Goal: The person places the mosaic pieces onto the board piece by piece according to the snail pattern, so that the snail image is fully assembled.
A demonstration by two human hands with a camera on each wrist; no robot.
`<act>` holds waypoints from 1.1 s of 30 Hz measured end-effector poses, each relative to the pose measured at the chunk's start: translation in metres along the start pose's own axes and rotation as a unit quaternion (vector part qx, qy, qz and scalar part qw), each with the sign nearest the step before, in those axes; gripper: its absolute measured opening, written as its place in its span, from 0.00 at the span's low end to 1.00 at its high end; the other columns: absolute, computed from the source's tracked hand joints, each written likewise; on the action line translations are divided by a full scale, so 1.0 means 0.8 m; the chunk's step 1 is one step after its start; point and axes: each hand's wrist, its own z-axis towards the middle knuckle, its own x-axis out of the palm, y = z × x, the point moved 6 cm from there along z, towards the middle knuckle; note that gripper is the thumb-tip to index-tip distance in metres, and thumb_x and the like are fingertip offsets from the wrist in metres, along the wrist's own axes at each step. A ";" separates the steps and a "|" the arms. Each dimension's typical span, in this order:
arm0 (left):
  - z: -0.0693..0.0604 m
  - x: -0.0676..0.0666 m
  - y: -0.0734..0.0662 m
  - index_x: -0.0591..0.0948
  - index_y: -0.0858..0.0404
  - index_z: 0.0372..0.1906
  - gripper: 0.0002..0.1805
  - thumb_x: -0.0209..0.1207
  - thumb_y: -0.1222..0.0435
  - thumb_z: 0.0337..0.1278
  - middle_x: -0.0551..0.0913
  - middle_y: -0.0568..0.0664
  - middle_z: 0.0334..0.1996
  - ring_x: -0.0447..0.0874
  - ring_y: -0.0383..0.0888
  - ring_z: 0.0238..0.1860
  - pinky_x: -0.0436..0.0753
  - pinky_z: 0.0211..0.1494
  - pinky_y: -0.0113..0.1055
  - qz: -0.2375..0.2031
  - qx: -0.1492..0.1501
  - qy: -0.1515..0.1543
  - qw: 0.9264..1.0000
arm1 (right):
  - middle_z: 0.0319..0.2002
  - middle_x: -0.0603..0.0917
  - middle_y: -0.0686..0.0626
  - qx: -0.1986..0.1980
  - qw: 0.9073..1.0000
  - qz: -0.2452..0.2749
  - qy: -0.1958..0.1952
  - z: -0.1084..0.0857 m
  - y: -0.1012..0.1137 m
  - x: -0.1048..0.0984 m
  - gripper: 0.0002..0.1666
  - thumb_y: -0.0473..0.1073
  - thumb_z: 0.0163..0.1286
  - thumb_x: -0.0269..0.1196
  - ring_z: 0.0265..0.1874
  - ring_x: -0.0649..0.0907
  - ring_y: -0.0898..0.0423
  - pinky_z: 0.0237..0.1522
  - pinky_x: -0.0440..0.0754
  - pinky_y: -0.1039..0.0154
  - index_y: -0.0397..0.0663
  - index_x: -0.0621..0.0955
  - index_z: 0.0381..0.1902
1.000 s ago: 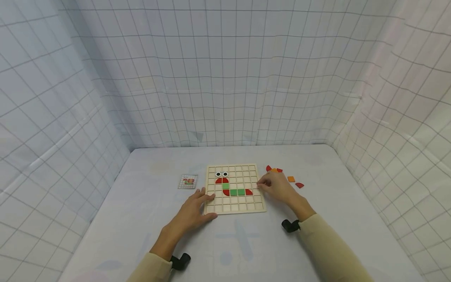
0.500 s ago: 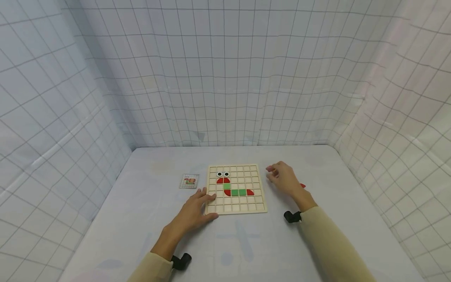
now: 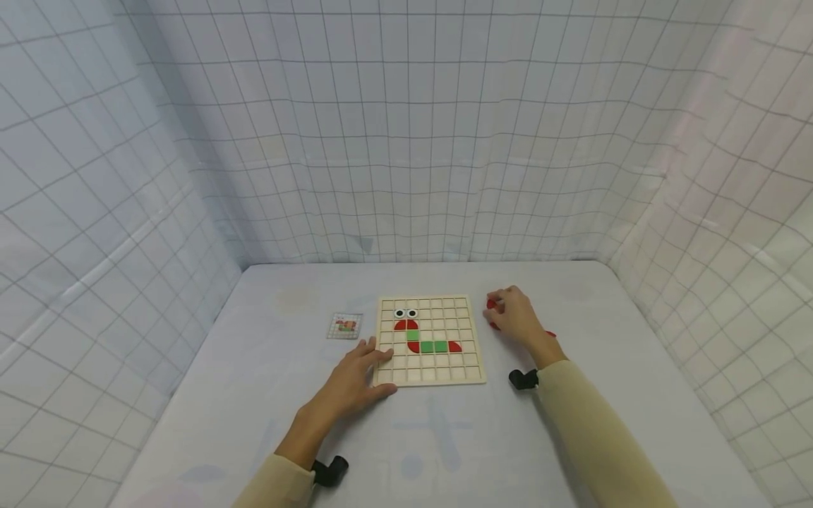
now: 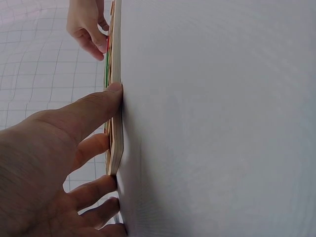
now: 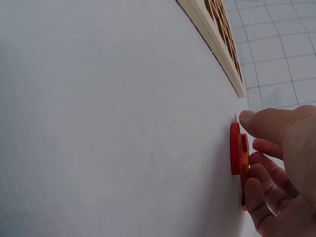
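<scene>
A pale wooden grid board lies flat on the table. Set in it are two eye tiles, several red quarter-round pieces and several green squares. My left hand rests at the board's left front corner; in the left wrist view its thumb touches the edge and its fingers are spread. To the right of the board, my right hand is over loose red pieces and an orange piece. Its thumb and bent fingers are apart around them; the hand partly hides the pile.
A small card with a coloured pattern lies left of the board. Another red piece shows beside the right wrist. White grid-lined cloth walls stand behind and on both sides of the table.
My right hand has moved from the board's right edge, out and away to the loose pieces beside it. My left hand keeps its place on the board. The view has shifted slightly.
</scene>
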 end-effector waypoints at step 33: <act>-0.001 0.000 -0.003 0.85 0.59 0.80 0.40 0.85 0.55 0.66 0.69 0.67 0.90 0.63 0.71 0.93 0.70 0.92 0.71 0.006 -0.001 -0.005 1.000 | 0.53 0.88 0.35 0.000 1.000 0.006 -0.002 -0.006 -0.001 0.001 0.18 0.39 0.83 0.73 0.50 0.87 0.43 0.55 0.90 0.48 0.35 0.91 0.64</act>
